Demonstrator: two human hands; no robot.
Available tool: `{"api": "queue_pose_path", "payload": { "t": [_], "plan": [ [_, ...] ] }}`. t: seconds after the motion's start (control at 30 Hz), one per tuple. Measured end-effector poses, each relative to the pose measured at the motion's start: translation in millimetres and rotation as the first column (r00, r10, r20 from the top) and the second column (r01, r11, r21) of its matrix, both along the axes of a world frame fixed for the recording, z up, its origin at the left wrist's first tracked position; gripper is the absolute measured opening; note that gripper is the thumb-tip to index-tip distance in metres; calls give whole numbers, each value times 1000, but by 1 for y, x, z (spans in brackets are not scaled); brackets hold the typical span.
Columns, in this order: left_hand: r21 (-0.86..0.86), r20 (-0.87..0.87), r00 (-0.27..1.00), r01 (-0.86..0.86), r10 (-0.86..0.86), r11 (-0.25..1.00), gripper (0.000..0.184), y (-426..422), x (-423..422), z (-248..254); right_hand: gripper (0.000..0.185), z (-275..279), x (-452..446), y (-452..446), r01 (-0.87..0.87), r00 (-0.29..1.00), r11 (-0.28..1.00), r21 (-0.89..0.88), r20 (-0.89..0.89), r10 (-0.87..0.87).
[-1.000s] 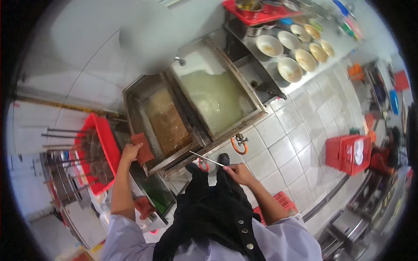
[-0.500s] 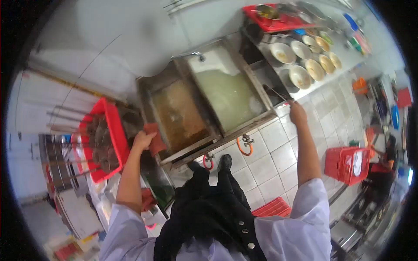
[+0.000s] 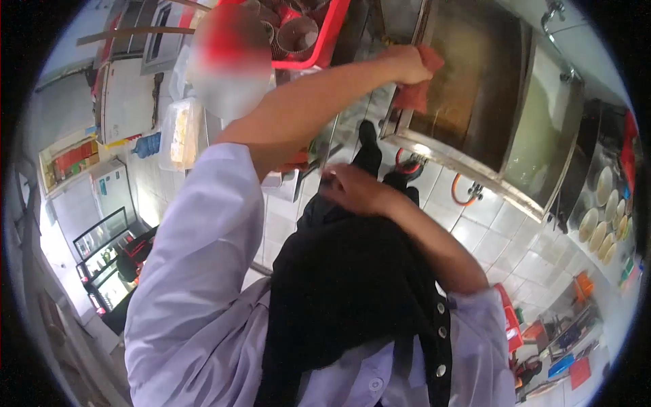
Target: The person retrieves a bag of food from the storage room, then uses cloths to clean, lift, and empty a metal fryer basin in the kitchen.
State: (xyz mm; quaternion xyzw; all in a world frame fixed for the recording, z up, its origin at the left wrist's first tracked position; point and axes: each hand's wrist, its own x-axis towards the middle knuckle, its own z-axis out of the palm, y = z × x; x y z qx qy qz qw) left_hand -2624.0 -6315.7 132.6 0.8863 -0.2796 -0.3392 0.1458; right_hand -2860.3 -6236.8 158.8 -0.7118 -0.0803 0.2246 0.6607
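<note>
Left hand (image 3: 407,64) closed on reddish cloth (image 3: 415,98) at the sink's (image 3: 468,167) near corner. Right hand (image 3: 359,188) in front of dark apron (image 3: 346,271); its grip (blurred) cannot be told. Risk: loosened left fingers could let the cloth slip into the brown water (image 3: 468,81).

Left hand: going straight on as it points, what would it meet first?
Beyond the cloth it holds, the left hand would probably meet the brown water in the sink, though depth is unclear.
</note>
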Motion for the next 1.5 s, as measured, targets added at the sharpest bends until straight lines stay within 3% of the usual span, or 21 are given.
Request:
{"api": "queue_pose_path", "payload": {
  "t": [0.07, 0.13, 0.23, 0.37, 0.47, 0.57, 0.63, 0.77, 0.83, 0.9, 0.93, 0.97, 1.0, 1.07, 1.1, 1.13, 1.2, 1.27, 1.37, 1.4, 1.5],
  "plan": [
    [35, -108, 994, -2, 6, 999, 63, -3, 2, 7, 52, -80, 33, 59, 375, 921, 927, 31, -122, -369],
    [77, -114, 993, 23, -14, 997, 63, -4, 2, 8, 57, -89, 65, 77, 516, 840, 848, -123, 267, -472],
    [71, -115, 993, 7, 1, 997, 64, -2, 4, 2, 63, -85, 83, 89, 449, 870, 790, -417, 406, -280],
    [75, -128, 991, -39, 49, 996, 64, -5, 4, 7, 47, -82, 96, 98, 352, 920, 847, -398, 313, -235],
    [63, -159, 987, -21, 31, 998, 65, -4, 4, 15, 39, -92, 100, 98, 366, 859, 869, -334, 479, -178],
    [28, -124, 992, 18, -14, 999, 57, 1, 7, 13, 34, -33, 103, 79, -126, 985, 982, 139, 136, 107],
    [-141, -169, 985, 11, -35, 990, 56, 5, 14, -21, 29, -11, 87, 73, -93, 987, 984, 152, 147, 71],
    [21, -212, 977, -21, 25, 1000, 56, 1, 11, 3, 29, 56, 42, 1, 106, 994, 990, 88, 22, -108],
    [-54, -97, 994, 36, -41, 998, 61, 6, 12, -16, 32, 72, 9, -50, 279, 958, 960, 41, 52, -281],
    [-28, -52, 998, 27, -29, 999, 62, 5, 5, -1, 39, 101, -18, -111, 458, 884, 876, -150, -28, -467],
    [-12, -26, 1000, 17, -17, 1000, 63, 7, 2, 6, 48, 99, -39, -135, 645, 764, 721, -255, 175, -622],
    [-14, -40, 999, 2, -3, 1000, 62, 8, 1, 10, 56, 111, -46, -173, 669, 691, 685, -288, -98, -716],
    [-15, -54, 998, -13, 12, 1000, 61, 9, 0, 11, 56, 117, -51, -203, 718, 627, 541, -439, 71, -776],
    [-31, -71, 997, -12, 10, 999, 58, 10, 0, 5, 50, 117, -38, -262, 847, 414, 388, -363, -6, -910],
    [-35, -89, 996, -13, 10, 999, 58, 8, 2, 10, 48, 109, -27, -295, 770, 488, 274, -577, 256, -834],
    [-34, -108, 994, -12, 9, 999, 58, 9, 1, 17, 42, 77, -14, -329, 814, 459, 71, -577, 563, -687],
    [-36, -122, 992, -18, 13, 999, 58, 12, 0, 19, 37, 55, 34, -371, 623, 571, -135, -770, 567, -594],
    [-52, -108, 994, -36, 30, 998, 58, 13, 0, 10, 36, 53, 90, -384, 371, 669, -171, -913, 390, -633],
    [-45, -85, 995, -51, 47, 998, 58, 14, -1, 8, 39, -51, 148, -437, 347, 673, -104, -932, 325, -664],
    [-25, -100, 995, -31, 28, 999, 59, 13, -1, 12, 36, -22, 161, -402, 426, 673, -34, -904, 342, -656],
    [-55, -132, 990, -51, 43, 997, 60, 18, 5, 10, 35, -54, 195, -409, 276, 788, -164, -947, 320, -526]
  ]
}}
